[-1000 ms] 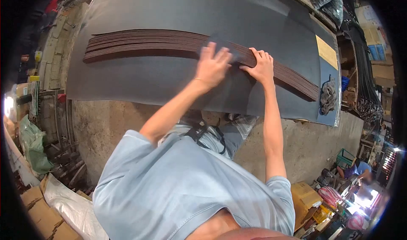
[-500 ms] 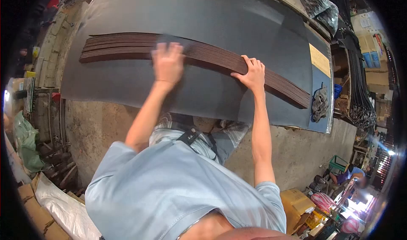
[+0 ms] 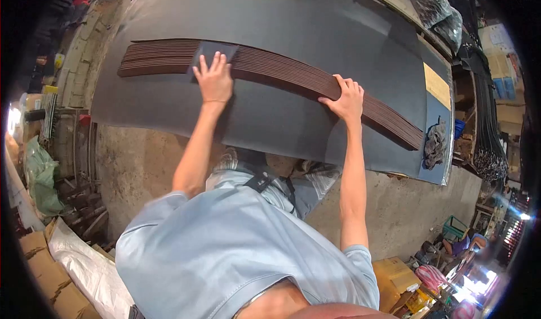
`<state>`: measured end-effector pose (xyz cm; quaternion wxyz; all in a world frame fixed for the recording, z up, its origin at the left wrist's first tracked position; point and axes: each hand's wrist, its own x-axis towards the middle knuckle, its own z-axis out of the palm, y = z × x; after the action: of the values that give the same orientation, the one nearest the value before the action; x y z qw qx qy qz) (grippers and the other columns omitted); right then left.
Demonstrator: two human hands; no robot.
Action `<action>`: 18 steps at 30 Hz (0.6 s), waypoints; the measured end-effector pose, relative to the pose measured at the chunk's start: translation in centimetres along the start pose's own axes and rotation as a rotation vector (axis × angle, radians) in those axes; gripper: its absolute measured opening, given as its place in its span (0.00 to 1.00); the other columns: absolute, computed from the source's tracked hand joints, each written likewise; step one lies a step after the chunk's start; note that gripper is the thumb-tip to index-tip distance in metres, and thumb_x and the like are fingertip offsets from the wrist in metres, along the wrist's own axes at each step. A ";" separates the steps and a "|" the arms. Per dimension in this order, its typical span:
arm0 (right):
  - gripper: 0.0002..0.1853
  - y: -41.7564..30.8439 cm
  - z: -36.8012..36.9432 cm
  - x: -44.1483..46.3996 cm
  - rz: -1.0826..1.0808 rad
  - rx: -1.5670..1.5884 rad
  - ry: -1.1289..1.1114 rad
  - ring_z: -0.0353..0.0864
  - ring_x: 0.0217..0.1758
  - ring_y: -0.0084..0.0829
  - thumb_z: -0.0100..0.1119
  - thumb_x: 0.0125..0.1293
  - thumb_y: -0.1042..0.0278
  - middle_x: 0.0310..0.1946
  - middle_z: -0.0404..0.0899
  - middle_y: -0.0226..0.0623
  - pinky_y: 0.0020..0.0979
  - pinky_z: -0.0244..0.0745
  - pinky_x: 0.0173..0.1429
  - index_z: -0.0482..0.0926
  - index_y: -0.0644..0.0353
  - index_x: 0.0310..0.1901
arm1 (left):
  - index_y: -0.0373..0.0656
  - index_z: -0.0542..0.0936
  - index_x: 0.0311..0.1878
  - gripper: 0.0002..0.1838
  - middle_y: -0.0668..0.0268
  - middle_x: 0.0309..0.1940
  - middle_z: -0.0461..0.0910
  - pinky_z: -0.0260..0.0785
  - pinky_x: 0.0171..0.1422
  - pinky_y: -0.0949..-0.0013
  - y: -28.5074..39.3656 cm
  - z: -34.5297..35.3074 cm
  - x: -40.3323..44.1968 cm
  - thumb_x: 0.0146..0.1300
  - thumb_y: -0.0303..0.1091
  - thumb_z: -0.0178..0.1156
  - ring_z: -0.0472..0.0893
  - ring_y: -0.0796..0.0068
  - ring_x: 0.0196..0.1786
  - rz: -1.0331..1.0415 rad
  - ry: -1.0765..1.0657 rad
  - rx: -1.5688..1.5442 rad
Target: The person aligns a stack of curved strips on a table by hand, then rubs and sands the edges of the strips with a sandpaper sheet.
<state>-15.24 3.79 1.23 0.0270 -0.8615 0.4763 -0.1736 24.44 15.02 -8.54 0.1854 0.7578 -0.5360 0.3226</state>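
Observation:
A long row of thin brown strips [image 3: 282,72] lies side by side across the dark sheet-covered table [image 3: 270,124]. My left hand [image 3: 215,82] rests with spread fingers on a dark square pad [image 3: 211,51], which lies flat over the left part of the strips. Farther right, my right hand [image 3: 346,100] grips the strips, its thumb on the near edge and its fingers over the top.
A crumpled grey cloth [image 3: 434,144] and a yellowish board [image 3: 436,86] lie at the table's right end. Plastic bags [image 3: 437,12] sit beyond the far right edge. Cardboard boxes [image 3: 394,279] stand at the lower right, near a partly visible person [image 3: 459,244].
My left hand has moved left along the strips with the dark pad, which now shows clearly. My right hand keeps its place on the strips.

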 end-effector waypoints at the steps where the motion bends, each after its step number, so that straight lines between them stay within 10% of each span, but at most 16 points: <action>1: 0.46 -0.3 0.1 -0.1 0.005 -0.006 -0.015 0.76 0.58 0.40 0.80 0.42 0.34 0.49 0.79 0.35 0.47 0.64 0.69 0.78 0.48 0.63 | 0.46 0.83 0.57 0.17 0.62 0.54 0.85 0.60 0.71 0.36 4.3 -5.3 1.4 0.68 0.40 0.61 0.75 0.48 0.65 0.002 -0.005 0.004; 2: 0.46 -1.0 0.5 -0.5 0.009 -0.006 -0.035 0.76 0.58 0.40 0.80 0.43 0.34 0.49 0.79 0.35 0.47 0.64 0.69 0.78 0.48 0.63 | 0.45 0.83 0.56 0.18 0.55 0.59 0.81 0.55 0.74 0.27 10.7 -10.3 4.0 0.68 0.44 0.62 0.71 0.38 0.71 -0.085 -0.325 -0.510; 5: 0.43 0.2 1.4 -0.6 -0.033 0.020 -0.022 0.77 0.58 0.40 0.81 0.45 0.41 0.50 0.79 0.34 0.44 0.65 0.69 0.78 0.48 0.64 | 0.47 0.84 0.53 0.17 0.59 0.59 0.81 0.56 0.76 0.32 22.5 -10.4 -0.9 0.64 0.43 0.65 0.71 0.41 0.70 0.242 -0.125 -0.790; 11: 0.44 -1.0 0.3 -0.7 -0.008 0.015 -0.004 0.77 0.58 0.39 0.81 0.44 0.39 0.49 0.79 0.33 0.44 0.65 0.70 0.79 0.47 0.63 | 0.48 0.83 0.53 0.13 0.66 0.50 0.84 0.65 0.56 0.44 1.5 -8.7 3.5 0.69 0.39 0.60 0.77 0.55 0.59 -0.048 -0.170 -0.265; 12: 0.44 -1.0 0.2 -0.6 -0.001 0.013 -0.015 0.77 0.58 0.39 0.81 0.44 0.38 0.49 0.79 0.33 0.44 0.64 0.70 0.79 0.47 0.64 | 0.47 0.83 0.51 0.12 0.66 0.48 0.84 0.64 0.54 0.43 -2.0 -4.0 2.3 0.70 0.39 0.59 0.77 0.56 0.56 -0.027 0.075 -0.033; 14: 0.45 -1.1 0.4 -0.6 0.013 0.025 -0.002 0.77 0.58 0.39 0.81 0.42 0.37 0.49 0.79 0.33 0.44 0.64 0.70 0.79 0.47 0.63 | 0.47 0.83 0.49 0.10 0.65 0.46 0.84 0.63 0.55 0.42 2.2 -1.5 1.3 0.70 0.39 0.58 0.77 0.55 0.55 -0.284 -0.032 -0.184; 18: 0.44 -1.1 0.3 -0.8 0.030 0.036 -0.044 0.76 0.59 0.39 0.81 0.43 0.38 0.49 0.79 0.33 0.47 0.63 0.73 0.78 0.47 0.63 | 0.48 0.84 0.53 0.15 0.68 0.58 0.82 0.54 0.76 0.38 19.9 -11.6 0.8 0.66 0.42 0.64 0.72 0.53 0.68 0.209 -0.071 -0.713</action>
<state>-14.61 5.02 0.95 0.0556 -0.8573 0.4853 -0.1626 2.66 14.62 -0.88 0.3849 0.5975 -0.6954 0.1064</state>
